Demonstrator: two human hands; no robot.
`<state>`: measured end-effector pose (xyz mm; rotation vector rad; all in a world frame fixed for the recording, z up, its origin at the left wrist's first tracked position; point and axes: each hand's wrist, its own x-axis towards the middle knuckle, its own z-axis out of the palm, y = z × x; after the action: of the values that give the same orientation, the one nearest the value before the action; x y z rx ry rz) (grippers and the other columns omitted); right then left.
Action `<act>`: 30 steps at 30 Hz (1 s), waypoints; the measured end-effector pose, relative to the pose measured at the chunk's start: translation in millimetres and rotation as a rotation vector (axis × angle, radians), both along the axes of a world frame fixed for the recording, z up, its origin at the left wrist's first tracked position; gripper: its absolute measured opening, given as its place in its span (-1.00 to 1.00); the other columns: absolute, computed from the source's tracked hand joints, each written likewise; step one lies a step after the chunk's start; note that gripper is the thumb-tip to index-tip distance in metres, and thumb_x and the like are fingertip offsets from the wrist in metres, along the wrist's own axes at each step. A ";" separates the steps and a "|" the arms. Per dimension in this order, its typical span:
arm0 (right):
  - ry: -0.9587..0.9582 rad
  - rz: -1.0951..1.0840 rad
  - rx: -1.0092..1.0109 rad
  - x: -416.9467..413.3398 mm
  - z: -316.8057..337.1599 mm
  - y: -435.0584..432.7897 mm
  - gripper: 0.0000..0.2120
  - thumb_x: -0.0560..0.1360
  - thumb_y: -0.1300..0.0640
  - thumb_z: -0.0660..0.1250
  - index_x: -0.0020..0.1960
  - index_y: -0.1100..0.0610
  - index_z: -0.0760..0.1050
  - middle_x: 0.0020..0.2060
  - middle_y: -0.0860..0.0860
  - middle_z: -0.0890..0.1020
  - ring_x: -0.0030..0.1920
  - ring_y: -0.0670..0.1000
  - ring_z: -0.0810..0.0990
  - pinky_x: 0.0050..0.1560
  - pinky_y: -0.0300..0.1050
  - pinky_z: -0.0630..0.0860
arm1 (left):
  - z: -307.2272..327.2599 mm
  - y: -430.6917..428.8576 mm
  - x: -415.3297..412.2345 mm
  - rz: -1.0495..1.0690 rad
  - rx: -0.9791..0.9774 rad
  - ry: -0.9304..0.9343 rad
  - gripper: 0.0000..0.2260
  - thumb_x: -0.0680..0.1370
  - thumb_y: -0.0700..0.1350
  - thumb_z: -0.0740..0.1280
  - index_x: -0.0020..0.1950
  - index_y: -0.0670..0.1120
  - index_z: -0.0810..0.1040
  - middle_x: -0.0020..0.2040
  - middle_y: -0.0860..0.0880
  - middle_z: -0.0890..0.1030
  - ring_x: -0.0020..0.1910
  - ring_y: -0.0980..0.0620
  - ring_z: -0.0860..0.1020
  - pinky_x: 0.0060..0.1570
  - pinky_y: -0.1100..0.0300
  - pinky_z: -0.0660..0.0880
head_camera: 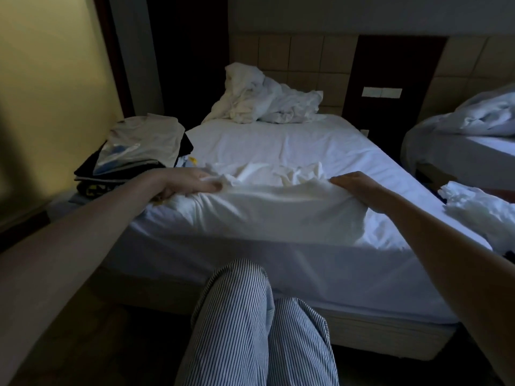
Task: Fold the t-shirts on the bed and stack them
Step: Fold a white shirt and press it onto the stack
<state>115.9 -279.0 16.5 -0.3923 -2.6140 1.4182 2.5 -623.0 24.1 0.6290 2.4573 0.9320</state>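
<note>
- White t-shirt (pixel 278 207): lies across the near end of the bed (pixel 278 146). Its near part is raised in a taut band between your two hands, its far part rumpled on the sheet behind.
- Your left hand (pixel 189 185): at the shirt's left end, near the bed's near-left corner. The fingers (pixel 214 186) are curled, with cloth bunched and gripped in them.
- Your right hand (pixel 359 188): at the shirt's right end, back of the hand up. The fingers (pixel 338 179) are bent over the cloth's top edge and grip it; their tips are hidden behind the fabric.
- Stack of folded garments (pixel 133 157): at the bed's left edge, just beyond your left hand. A pale piece lies on top, dark ones beneath, with something glossy and clear on the near side.
- Crumpled white duvet (pixel 264 101): heaped at the bed's far end against the padded headboard (pixel 306 57).
- Crumpled white cloth (pixel 479 207): at the bed's right edge, past your right forearm. Whether it is a shirt cannot be told.
- Second bed (pixel 459 146): to the right, apart, with loose white bedding.
- Striped trousers (pixel 259 330): your legs, below the bed's near edge.
</note>
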 end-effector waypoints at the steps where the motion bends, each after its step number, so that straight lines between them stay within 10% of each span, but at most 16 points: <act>1: 0.022 -0.017 0.021 -10.9 2.1 3.1 -0.75 0.53 0.05 0.28 -0.05 0.23 0.59 -0.24 0.14 0.59 -0.28 0.06 0.55 -0.31 -0.16 0.44 | 0.8 4.4 -15.0 0.043 0.022 0.082 -0.58 0.52 0.16 0.28 0.29 -0.02 0.44 0.03 0.08 0.53 -0.04 0.12 0.53 -0.04 0.24 0.46; 7: 0.093 -0.103 0.112 -94.7 10.9 23.4 -0.69 0.52 0.04 0.27 -0.33 0.17 0.50 -0.46 0.05 0.46 -0.44 0.01 0.42 -0.57 -0.31 0.28 | -2.3 34.0 -105.6 0.136 -0.009 0.370 -0.69 0.59 0.13 0.20 -0.11 -0.11 0.48 -0.22 -0.03 0.49 -0.24 0.03 0.47 -0.22 0.15 0.31; 12: 0.116 -0.160 0.205 -179.2 -1.2 51.6 -0.63 0.53 0.09 0.20 -0.42 0.13 0.25 -0.48 0.03 0.29 -0.45 0.00 0.25 -0.42 -0.14 0.13 | -15.2 63.6 -190.3 0.254 0.002 0.517 -0.62 0.57 0.10 0.26 -0.29 -0.14 0.34 -0.36 -0.08 0.35 -0.38 -0.01 0.38 -0.37 0.12 0.18; 18: 0.101 -0.188 0.311 -269.6 -41.9 85.1 -0.72 0.53 0.10 0.23 -0.33 0.17 0.44 -0.40 0.10 0.46 -0.29 0.08 0.42 -0.30 -0.10 0.25 | -51.8 96.5 -283.7 0.270 -0.060 0.587 -0.57 0.55 0.14 0.27 -0.35 -0.14 0.34 -0.40 -0.14 0.34 -0.39 -0.11 0.42 -0.37 0.11 0.16; 25: 0.011 -0.394 0.406 -317.8 -118.8 101.9 -0.65 0.56 0.06 0.12 0.33 0.04 0.38 0.34 0.06 0.38 0.35 0.12 0.28 0.30 -0.01 0.16 | -130.3 112.4 -333.8 0.458 -0.294 0.494 -0.62 0.55 0.25 0.11 0.19 0.05 0.46 0.24 -0.14 0.46 0.26 -0.15 0.40 0.21 -0.02 0.31; 30: -0.114 -0.587 0.365 -333.4 -124.6 117.0 -0.65 0.53 0.06 0.16 0.22 0.24 0.41 0.25 0.27 0.41 0.28 0.24 0.34 0.25 0.01 0.24 | -132.9 100.0 -352.1 0.649 -0.432 0.396 -0.55 0.56 0.17 0.13 0.30 -0.10 0.37 0.32 -0.25 0.35 0.31 -0.26 0.30 0.27 -0.07 0.26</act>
<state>-217.4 -162.0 -108.1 -1.0929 -2.4544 0.7353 -349.6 -523.0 -108.8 -0.1729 3.1649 0.4628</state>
